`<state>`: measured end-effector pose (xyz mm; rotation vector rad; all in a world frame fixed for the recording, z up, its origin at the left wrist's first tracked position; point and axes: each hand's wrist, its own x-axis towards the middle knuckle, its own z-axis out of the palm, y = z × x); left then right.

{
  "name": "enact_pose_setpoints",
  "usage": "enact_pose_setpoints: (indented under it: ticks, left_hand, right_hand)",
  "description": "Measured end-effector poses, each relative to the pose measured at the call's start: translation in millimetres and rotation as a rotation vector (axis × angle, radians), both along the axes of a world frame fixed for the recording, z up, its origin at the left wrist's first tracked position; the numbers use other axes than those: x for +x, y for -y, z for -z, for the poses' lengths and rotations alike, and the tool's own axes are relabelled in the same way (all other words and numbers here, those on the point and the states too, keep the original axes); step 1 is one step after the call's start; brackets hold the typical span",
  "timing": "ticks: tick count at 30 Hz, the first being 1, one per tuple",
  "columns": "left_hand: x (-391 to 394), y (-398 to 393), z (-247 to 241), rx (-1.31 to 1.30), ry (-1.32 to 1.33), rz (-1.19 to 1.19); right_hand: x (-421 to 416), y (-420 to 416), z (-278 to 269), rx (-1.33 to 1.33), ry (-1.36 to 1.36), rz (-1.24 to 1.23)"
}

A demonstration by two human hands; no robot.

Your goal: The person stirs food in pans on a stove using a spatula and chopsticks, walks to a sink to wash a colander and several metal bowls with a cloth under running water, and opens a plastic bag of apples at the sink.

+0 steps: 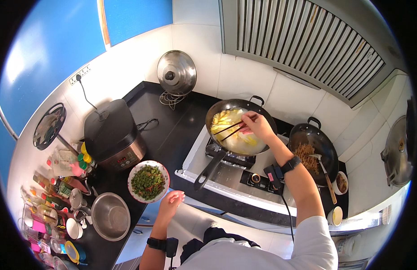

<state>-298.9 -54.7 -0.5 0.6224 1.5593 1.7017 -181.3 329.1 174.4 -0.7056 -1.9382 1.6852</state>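
My right hand [257, 126] grips a pair of dark chopsticks [231, 129]. Their tips reach into a wok [213, 107] on the gas stove [195, 152]. Inside, yellowish strips of food [223, 118] lie in pale, cloudy liquid. The wok's long black handle [208, 172] points toward me. My left hand [173, 201] hangs by the counter edge with loosely bent fingers and nothing visible in it. Just beyond it stands a red-rimmed bowl [130, 175] of chopped green herbs [147, 182] with some orange-brown bits.
A second wok [294, 136] at right holds brown shredded food and a wooden-handled spatula [326, 179]. Left are a rice cooker [109, 125], a steel basin [110, 216] and crowded seasoning bottles [61, 187]. A steel lid [177, 72] leans on the wall; a range hood [306, 44] overhangs.
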Motion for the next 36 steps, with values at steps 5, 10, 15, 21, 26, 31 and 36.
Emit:
enact_pose_setpoints:
  ticks: [5,10,15,21,26,31,36]
  left_hand:
    - [-12,-26,0,0.047,0.012,0.0]
    - [-30,-42,-3,-0.013,0.016,0.051]
    - [-41,-60,7,-0.019,0.034,0.14]
    - [-10,-97,12,-0.155,-0.005,0.406]
    - [35,-146,65,0.004,-0.377,0.625]
    - [82,-189,14,-0.05,-0.605,0.687]
    - [116,-223,8,0.147,-0.953,0.513]
  right_hand:
    - [2,-47,-13,0.103,-0.007,0.122]
    - [10,-79,-21,0.32,0.082,0.223]
    - [4,-95,-8,0.524,0.117,0.308]
    - [6,-70,6,0.839,0.375,0.139]
    - [13,-29,-9,0.706,0.37,0.021]
    - [37,-2,-17,0.576,0.362,-0.008]
    - [62,20,-50,0.373,0.305,0.022]
